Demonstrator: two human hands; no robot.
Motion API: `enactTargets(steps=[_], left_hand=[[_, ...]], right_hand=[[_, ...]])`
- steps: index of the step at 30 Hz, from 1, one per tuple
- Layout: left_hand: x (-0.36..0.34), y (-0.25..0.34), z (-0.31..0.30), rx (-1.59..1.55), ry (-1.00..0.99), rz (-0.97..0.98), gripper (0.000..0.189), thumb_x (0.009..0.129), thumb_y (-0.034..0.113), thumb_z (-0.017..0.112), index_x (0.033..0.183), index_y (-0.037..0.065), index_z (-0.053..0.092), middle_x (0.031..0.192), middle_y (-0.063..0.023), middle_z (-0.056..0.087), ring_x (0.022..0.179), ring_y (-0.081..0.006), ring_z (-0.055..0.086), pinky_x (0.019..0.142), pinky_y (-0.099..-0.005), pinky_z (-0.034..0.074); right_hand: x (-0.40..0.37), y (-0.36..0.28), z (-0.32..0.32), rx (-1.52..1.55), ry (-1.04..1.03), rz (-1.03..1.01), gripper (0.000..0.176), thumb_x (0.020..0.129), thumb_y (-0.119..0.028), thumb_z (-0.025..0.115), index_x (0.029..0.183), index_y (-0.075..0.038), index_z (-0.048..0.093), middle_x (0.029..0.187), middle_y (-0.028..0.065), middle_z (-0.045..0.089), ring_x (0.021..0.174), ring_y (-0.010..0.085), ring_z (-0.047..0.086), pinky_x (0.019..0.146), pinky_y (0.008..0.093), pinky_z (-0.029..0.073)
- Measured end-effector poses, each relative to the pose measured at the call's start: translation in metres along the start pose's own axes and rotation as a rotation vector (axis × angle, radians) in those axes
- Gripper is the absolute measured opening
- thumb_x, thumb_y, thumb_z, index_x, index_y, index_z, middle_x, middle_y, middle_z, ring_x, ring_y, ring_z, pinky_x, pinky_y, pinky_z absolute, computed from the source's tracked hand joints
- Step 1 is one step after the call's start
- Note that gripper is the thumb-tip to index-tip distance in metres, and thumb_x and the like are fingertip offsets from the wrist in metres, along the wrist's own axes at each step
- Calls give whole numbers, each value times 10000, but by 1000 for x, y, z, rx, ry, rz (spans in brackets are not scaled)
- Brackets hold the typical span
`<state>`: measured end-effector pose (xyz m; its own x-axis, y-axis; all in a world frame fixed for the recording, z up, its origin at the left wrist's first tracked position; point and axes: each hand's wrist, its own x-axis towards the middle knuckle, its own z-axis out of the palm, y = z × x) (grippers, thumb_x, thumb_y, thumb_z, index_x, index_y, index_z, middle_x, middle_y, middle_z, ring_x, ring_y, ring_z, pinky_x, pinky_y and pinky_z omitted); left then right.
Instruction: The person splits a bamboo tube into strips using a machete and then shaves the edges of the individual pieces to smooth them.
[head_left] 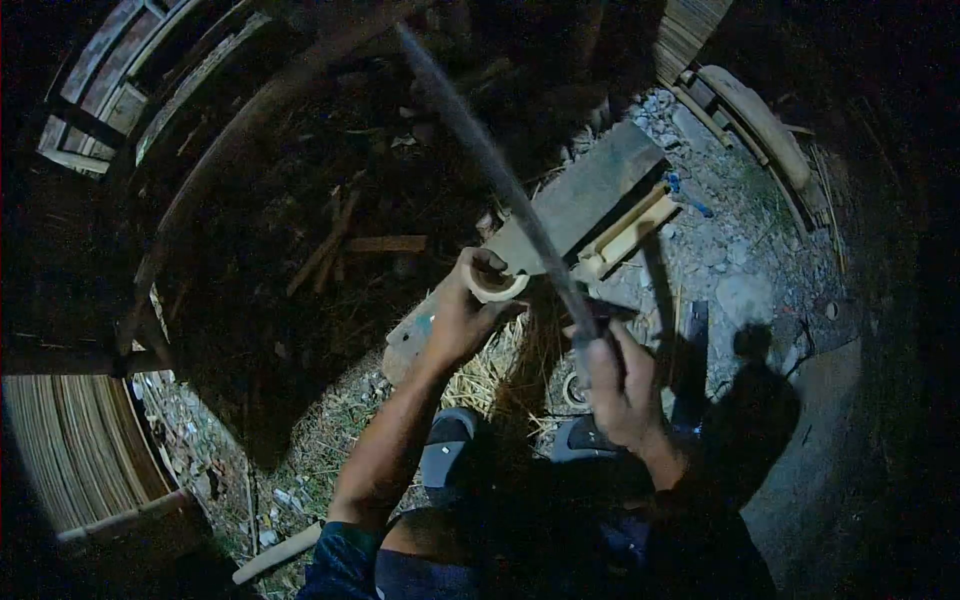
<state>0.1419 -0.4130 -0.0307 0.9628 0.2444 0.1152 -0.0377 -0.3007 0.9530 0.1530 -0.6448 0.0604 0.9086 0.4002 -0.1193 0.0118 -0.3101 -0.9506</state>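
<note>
My left hand [470, 310] is closed around a short piece of split bamboo [497, 290], whose pale, curved cut end faces me. Fingers of my right hand [622, 388] wrap round the handle of a long machete [490, 158]. Its narrow blade, slightly blurred, points up and away to the left, passing just right of the bamboo. Under my left hand lies a thick wooden plank [570, 195] on the ground. Pale shavings [485, 385] are scattered below the bamboo, between my feet.
Split bamboo lengths [630, 235] lie beside the plank, near a small blue item [690, 195]. A log [755, 120] rests at the upper right. Bundled slats [85, 450] stand at the left. My shoes [448, 450] are close below. Rubble covers the ground; the upper left is dark.
</note>
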Motion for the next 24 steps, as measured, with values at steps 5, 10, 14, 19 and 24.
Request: enactTargets(steps=[5, 10, 14, 19, 24], left_hand=[[-6, -6, 7, 30, 121, 24, 455, 688, -51, 802, 1024, 36, 509, 916, -74, 625, 823, -151, 608, 757, -311, 503], [-9, 0, 10, 59, 161, 29, 425, 694, -18, 812, 994, 31, 515, 895, -97, 625, 829, -185, 613, 752, -323, 499], [-7, 0, 11, 75, 179, 44, 411, 703, 5, 819, 992, 31, 529, 891, -110, 635, 824, -207, 623, 754, -331, 498], [-6, 0, 11, 98, 193, 116, 404, 713, 22, 822, 1000, 29, 538, 885, -116, 635, 817, -225, 635, 743, -343, 499], [-6, -5, 12, 90, 191, 73, 393, 722, 46, 829, 995, 27, 547, 874, -116, 631, 793, -229, 626, 721, -349, 497]], right_hand=[[2, -22, 14, -149, -119, -66, 293, 957, -239, 624, 1039, 42, 610, 789, 211, 659, 696, 367, 657, 630, 412, 511], [3, -35, 11, -177, -130, -7, 262, 953, -241, 630, 996, 17, 614, 807, 218, 663, 744, 399, 670, 633, 418, 511], [3, -29, 12, -198, -91, -88, 273, 957, -257, 625, 1005, 12, 616, 828, 213, 667, 772, 399, 672, 649, 420, 515], [3, -31, 13, -192, -82, -74, 304, 958, -279, 623, 1026, 17, 620, 855, 219, 672, 811, 414, 667, 687, 434, 520], [4, -25, 13, -210, -115, -38, 323, 960, -290, 622, 1035, 24, 620, 860, 237, 667, 814, 429, 663, 695, 437, 520]])
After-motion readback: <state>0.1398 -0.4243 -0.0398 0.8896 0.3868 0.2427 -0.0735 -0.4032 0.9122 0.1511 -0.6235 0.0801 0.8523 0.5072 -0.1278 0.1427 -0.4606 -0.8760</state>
